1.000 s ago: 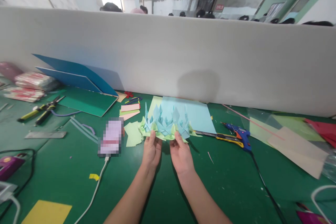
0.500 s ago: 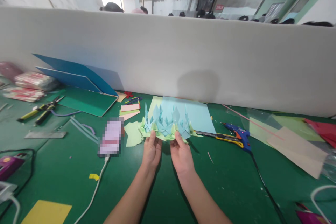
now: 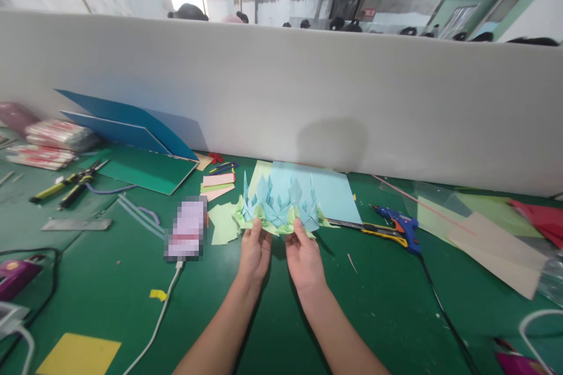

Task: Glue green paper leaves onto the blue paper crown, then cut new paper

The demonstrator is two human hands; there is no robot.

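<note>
A folded paper flower [image 3: 278, 206] with pale blue pointed petals and light green leaves underneath sits on the green table [image 3: 378, 304] in the middle. My left hand [image 3: 254, 251] pinches its near left edge with closed fingers. My right hand [image 3: 304, 255] pinches the near right edge the same way. Behind the flower lies a pale blue paper sheet [image 3: 328, 190] over a light green one.
A blue glue gun [image 3: 399, 224] and a yellow utility knife [image 3: 367, 228] lie to the right. A phone [image 3: 187, 229] on a white cable, paper scraps [image 3: 222, 222], pliers [image 3: 68, 183], a metal ruler [image 3: 77, 224] and blue boards [image 3: 123, 120] lie left. A white partition [image 3: 308, 99] stands behind.
</note>
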